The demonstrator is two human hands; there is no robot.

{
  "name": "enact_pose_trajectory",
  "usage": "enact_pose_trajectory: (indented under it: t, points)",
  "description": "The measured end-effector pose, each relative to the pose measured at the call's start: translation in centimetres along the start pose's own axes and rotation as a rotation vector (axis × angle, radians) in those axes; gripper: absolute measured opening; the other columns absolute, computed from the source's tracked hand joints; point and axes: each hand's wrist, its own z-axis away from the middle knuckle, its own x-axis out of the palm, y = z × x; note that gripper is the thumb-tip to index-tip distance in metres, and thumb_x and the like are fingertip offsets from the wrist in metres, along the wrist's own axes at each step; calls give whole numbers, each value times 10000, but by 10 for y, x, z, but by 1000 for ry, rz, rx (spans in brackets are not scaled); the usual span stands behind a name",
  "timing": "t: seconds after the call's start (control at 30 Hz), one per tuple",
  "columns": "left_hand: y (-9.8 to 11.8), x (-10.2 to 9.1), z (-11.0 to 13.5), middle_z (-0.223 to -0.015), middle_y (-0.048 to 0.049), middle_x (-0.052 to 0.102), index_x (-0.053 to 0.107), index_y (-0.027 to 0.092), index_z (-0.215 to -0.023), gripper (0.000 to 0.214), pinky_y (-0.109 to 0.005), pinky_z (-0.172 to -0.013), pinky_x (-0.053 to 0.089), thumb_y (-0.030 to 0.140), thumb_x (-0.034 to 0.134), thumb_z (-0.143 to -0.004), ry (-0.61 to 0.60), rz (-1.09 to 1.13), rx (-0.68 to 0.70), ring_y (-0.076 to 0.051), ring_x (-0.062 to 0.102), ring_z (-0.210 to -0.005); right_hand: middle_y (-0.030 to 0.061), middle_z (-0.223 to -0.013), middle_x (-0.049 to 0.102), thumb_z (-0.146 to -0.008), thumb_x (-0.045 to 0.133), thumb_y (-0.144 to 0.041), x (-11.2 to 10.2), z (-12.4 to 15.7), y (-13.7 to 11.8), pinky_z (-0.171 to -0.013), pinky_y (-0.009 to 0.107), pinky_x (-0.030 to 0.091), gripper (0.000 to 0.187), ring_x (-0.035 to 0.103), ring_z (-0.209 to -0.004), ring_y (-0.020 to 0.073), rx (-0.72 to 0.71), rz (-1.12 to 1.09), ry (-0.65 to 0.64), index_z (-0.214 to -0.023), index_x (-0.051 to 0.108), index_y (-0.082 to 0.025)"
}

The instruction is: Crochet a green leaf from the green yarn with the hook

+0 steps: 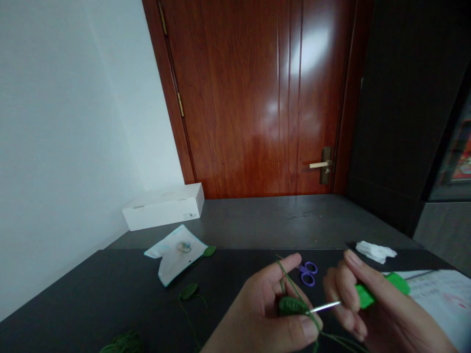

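Note:
My left hand (pixel 265 304) is closed around a small dark green crochet piece (pixel 291 306), pinched between thumb and fingers. Green yarn (pixel 290 279) runs over its raised index finger and trails down past the thumb. In my right hand (pixel 386 309) is a crochet hook (pixel 366 296) with a bright green handle. Its metal shaft reaches left, and the tip meets the crochet piece at the left thumb. Just behind the hands lie purple-handled scissors (pixel 308 273), their blades partly hidden by the left hand.
A green crochet leaf (pixel 189 291) with a yarn tail and a green yarn ball (pixel 123 342) lie at left. Another leaf (pixel 209 251) touches a white packet (pixel 181 252). A white box (pixel 164 206) stands by the wall. Crumpled tissue (pixel 376 252) and a printed sheet (pixel 441 299) lie right.

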Motion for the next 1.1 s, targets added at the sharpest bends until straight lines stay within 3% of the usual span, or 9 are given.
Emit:
enact_pose_trajectory:
  t: [0.2, 0.4, 0.53, 0.67, 0.93, 1.1]
  points:
    - [0, 6, 0, -842, 18, 563, 313, 118, -1469, 826, -295, -775, 403, 211, 699, -745, 117, -138, 94, -118, 528, -744, 10, -607, 607, -855, 614, -548, 2, -6, 8, -571, 241, 475, 397, 487, -546, 127, 25, -22, -27, -652, 660, -210]
    - [-3, 7, 2, -878, -8, 605, 296, 131, -1479, 861, -383, -883, 429, 214, 727, -739, 177, -239, 128, -165, 573, -830, 15, -571, 591, -832, 623, -566, 3, -8, 10, -563, 269, 512, 414, 534, -553, 151, -1, 4, -17, -614, 650, -215]
    - [0, 9, 2, -840, 5, 613, 309, 135, -1481, 871, -369, -858, 437, 205, 732, -722, 212, -258, 126, -163, 577, -811, 22, -640, 623, -941, 449, -549, -5, -8, 11, -640, 303, 535, 466, 594, -657, 186, -93, 124, -57, -669, 669, -242]
    - [2, 9, 0, -759, 32, 615, 181, 151, -1525, 1010, -362, -822, 447, 180, 749, -690, 296, -315, 154, -162, 582, -751, 26, -702, 651, -1001, 321, -499, -12, -8, 10, -708, 328, 524, 500, 604, -723, 203, -191, 248, -123, -742, 679, -264]
    - [1, 16, -1, -728, 36, 659, 62, 151, -1538, 1123, -349, -781, 465, 157, 763, -661, 418, -308, 182, -177, 605, -729, 40, -734, 695, -1013, 337, -412, -31, -8, 1, -779, 332, 482, 416, 595, -805, 231, -488, 572, -210, -837, 687, -270]
    - [8, 25, 2, -808, 32, 658, 88, 183, -1538, 1080, -323, -764, 441, 106, 725, -669, 495, -319, 245, -147, 561, -722, 20, -690, 698, -999, 403, -414, -33, -6, 1, -781, 307, 484, 384, 601, -817, 225, -543, 657, -167, -783, 691, -278]
